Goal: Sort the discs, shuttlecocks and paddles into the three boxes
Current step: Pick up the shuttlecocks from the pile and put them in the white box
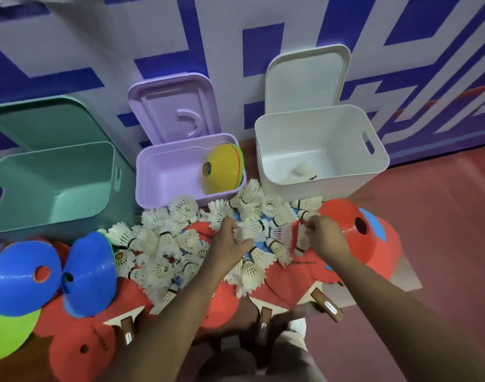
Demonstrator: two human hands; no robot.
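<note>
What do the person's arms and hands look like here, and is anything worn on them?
The left hand and the right hand are bare: no gloves, and no ring, watch or bracelet shows. The left forearm and the right forearm are uncovered down to the frame's lower edge; no sleeve is in view.

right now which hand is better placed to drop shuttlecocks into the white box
Right. The right hand grips shuttlecocks directly in front of the white box; the left hand, also on shuttlecocks, sits further left, nearer the purple box.
</note>
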